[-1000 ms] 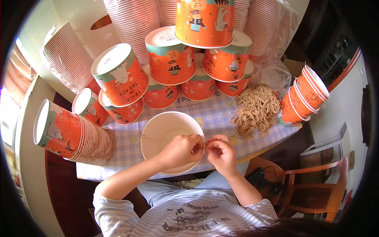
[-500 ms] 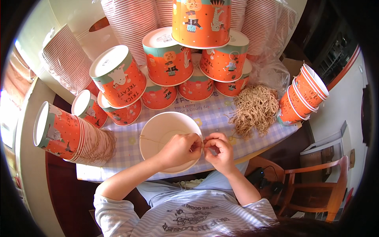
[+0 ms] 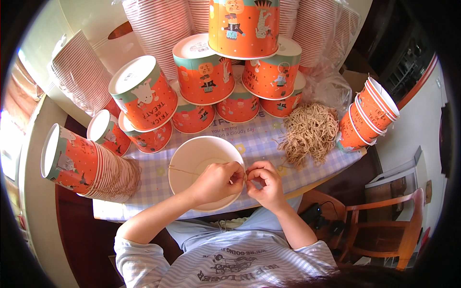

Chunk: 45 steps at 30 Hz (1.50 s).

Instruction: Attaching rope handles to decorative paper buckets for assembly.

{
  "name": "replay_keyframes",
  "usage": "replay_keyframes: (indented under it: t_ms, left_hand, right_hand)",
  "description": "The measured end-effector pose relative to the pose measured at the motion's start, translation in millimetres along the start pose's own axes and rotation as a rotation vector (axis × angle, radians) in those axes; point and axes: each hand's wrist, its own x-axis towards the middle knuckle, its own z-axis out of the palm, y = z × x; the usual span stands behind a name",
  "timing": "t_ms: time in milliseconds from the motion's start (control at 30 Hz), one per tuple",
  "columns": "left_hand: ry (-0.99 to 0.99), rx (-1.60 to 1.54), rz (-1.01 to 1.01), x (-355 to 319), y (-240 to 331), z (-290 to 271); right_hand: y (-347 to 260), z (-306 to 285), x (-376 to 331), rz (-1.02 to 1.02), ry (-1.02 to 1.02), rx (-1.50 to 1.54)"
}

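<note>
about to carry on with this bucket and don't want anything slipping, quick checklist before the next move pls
1. Bucket open side up: ok.
2. String reaching the bucket's left rim: ok, from inside.
3. Left hand and right hand together: ok, fingertips meet by the right rim.
4. Firm grip on the string: cannot tell, fingers hide it.
5. Loose string pile apart from the bucket: ok.
6. Base fully on the table: cannot tell, hidden.

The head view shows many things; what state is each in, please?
Front bucket, open end up
String, partly across its mouth
Left hand, fingers pinched
Right hand, fingers pinched beside it
Heap of string, tangled
Pyramid buckets, upside down
Left buckets, nested, upside down
Right buckets, nested, open end up
Plastic bag, crumpled
Back stacks, nested
</note>
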Motion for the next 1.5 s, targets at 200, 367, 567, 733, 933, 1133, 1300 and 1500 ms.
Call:
replay_keyframes:
  t_ms: [200,367,567,733,933,1133,1300,1500]
  left_hand:
    - [0.012,-0.005,-0.010,0,-2,1]
    - [0.006,0.019,-0.021,2,-2,2]
    - [0.024,-0.005,-0.033,0,-4,2]
    - [0.031,-0.019,-0.032,0,-4,1]
    - [0.024,0.068,0.011,0,-1,1]
    - [0.062,0.048,0.039,0,-5,4]
    - [0.039,0.092,0.052,1,-5,5]
    - [0.085,0.186,0.074,1,-3,8]
  right_hand:
    - [0,1,1,0.013,-0.003,-0.039]
    - [5,5,1,-0.012,-0.009,-0.039]
    - [7,7,-2,0.080,0.003,0.058]
    - [11,10,-5,0.083,0.040,0.250]
    - [10,7,-4,0.050,0.048,0.193]
    - [6,1,2,0.019,-0.018,0.067]
    - [11,1,2,0.006,-0.002,0.178]
    - [17,-3,5,0.103,-0.019,0.287]
